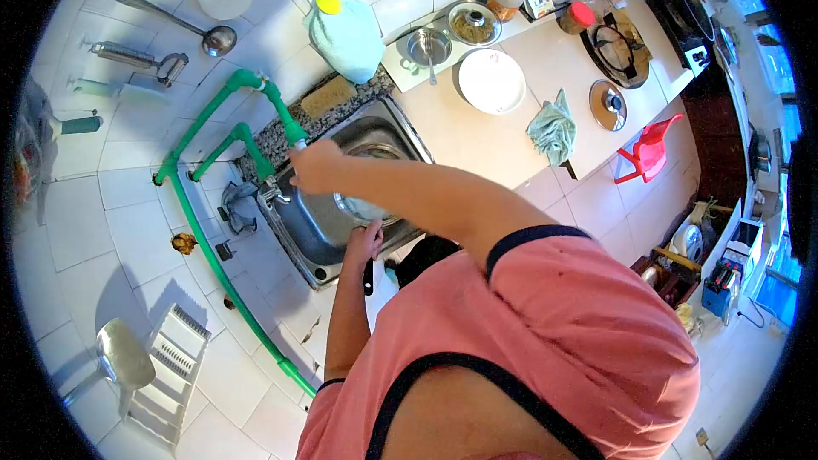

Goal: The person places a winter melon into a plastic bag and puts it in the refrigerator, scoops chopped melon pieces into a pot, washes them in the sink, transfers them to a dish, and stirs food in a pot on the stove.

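My right hand (317, 168) is closed at the end of the upper green pipe (292, 126), its fingers curled about the tap there; the tap itself is mostly hidden. Below that forearm, my left hand (366, 240) grips the near edge of a round metal pan (351, 207) inside the steel sink (294, 221). A black handle (368, 278) shows just under the left hand. The right forearm covers part of the pan. A second, metal tap (273, 192) sits on the lower green pipe, left of my right hand.
Behind the sink lie a sponge (328, 98) and a pale green bag with a yellow cap (345, 38). On the counter are a white plate (492, 81), a small metal pot (428, 48), a green cloth (554, 129) and a pot lid (608, 105). A red stool (652, 149) stands beyond.
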Demonstrator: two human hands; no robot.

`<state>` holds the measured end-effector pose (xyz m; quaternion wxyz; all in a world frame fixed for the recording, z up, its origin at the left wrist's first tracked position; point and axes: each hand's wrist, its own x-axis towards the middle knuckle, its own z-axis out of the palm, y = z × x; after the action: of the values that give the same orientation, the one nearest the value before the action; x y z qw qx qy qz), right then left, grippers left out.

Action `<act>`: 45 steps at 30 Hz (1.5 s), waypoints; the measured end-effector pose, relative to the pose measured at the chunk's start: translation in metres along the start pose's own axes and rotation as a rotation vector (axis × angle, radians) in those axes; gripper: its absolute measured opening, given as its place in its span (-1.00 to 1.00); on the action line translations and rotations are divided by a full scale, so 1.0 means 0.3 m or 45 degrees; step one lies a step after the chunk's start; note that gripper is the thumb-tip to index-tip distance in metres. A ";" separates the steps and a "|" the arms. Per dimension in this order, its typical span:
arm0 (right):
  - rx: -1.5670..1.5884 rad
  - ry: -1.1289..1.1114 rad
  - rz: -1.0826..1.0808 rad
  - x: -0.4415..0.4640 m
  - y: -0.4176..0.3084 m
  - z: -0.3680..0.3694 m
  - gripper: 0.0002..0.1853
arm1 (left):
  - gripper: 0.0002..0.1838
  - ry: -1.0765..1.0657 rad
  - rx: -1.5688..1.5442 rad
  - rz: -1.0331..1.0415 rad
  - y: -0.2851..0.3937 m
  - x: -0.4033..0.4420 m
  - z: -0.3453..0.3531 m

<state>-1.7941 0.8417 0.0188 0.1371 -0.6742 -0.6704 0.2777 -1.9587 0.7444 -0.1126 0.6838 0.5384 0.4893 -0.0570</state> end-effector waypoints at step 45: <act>2.535 1.037 1.431 -0.613 0.998 0.214 -0.49 | -0.46 0.229 -1.038 -0.612 0.464 0.622 0.854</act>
<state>-1.5725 0.6304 -0.1649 0.6564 -0.5086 0.3145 0.4599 -1.6228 0.6829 -0.1689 0.7614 0.1009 0.6396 0.0297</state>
